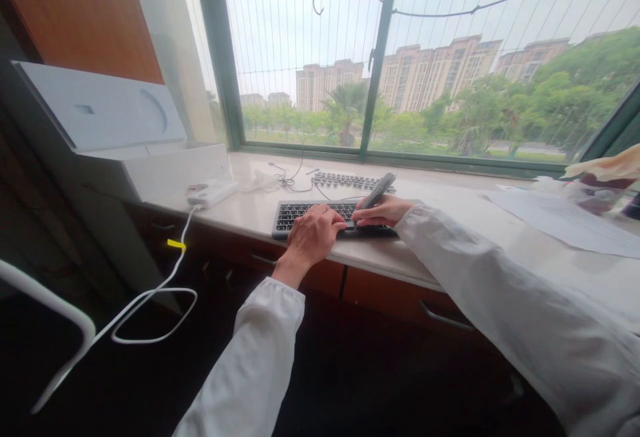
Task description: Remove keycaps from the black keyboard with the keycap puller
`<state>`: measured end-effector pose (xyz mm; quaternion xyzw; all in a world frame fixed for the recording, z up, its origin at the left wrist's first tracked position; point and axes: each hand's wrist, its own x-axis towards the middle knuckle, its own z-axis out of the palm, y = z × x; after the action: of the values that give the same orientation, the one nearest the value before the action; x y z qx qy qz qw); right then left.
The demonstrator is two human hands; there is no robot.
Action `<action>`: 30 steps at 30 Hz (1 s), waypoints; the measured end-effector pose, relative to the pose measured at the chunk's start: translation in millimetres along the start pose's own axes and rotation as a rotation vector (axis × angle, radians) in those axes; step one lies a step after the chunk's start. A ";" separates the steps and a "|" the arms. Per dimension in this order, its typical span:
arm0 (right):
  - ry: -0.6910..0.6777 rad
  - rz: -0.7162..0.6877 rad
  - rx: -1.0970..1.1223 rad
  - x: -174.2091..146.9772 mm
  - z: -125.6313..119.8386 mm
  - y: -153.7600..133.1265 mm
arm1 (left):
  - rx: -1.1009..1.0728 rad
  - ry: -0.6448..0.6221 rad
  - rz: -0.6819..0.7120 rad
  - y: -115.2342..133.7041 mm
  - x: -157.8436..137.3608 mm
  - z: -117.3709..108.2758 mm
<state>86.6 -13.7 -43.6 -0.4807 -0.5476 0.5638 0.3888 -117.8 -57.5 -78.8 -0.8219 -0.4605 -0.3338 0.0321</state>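
Observation:
A black keyboard (290, 215) lies near the front edge of the pale counter, its grid of key openings showing at the left. My left hand (314, 231) rests on its middle front with curled fingers, holding it down; the thumb points toward my right hand. In my right hand (383, 211) is a thick dark grey pen-shaped tool (381, 189), tilted with its upper end to the back right. Its lower tip is at the keyboard beside my left fingertips, too small to make out. Behind the keyboard sit rows of small dark keycaps (345, 179).
Thin dark cables (290, 182) and a clear plastic bag (260, 181) lie at the back left. A white power strip (213, 193) with a hanging white cord stands before an open white box (175, 170). Paper sheets (565, 220) lie right. The window (370, 90) bounds the back.

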 end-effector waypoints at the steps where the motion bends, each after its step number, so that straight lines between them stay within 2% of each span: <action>1: -0.017 -0.006 -0.008 -0.8 0.2 -1.0 | 0.000 0.001 0.001 0.1 0.0 0.0; 3: -0.022 -0.009 -0.023 -2.9 2.0 -3.6 | 0.001 0.005 0.000 0.1 0.1 -0.1; 9: 0.106 0.057 -0.053 -7.5 9.9 -11.6 | 0.004 0.017 0.009 -1.0 -0.1 1.0; 12: 0.119 0.011 -0.212 -3.9 6.2 -10.3 | 0.007 0.029 0.017 -1.6 -0.1 1.9; 16: 0.055 -0.075 -0.404 3.0 -2.3 -4.2 | 0.013 0.026 0.010 -1.4 -0.1 2.2; 19: 0.049 -0.070 -0.417 5.4 -3.9 -0.7 | 0.014 0.024 0.007 -1.4 -0.1 2.4; 24: 0.054 -0.138 -0.408 9.5 -3.3 3.9 | 0.020 0.041 0.017 -2.3 0.0 3.5; 30: 0.073 -0.129 -0.374 15.3 -6.9 9.0 | 0.016 0.049 0.023 -3.3 0.1 4.3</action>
<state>90.5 1.8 -53.9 -0.5284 -0.6581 0.4083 0.3477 -118.1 -54.0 -83.0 -0.8185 -0.4526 -0.3496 0.0537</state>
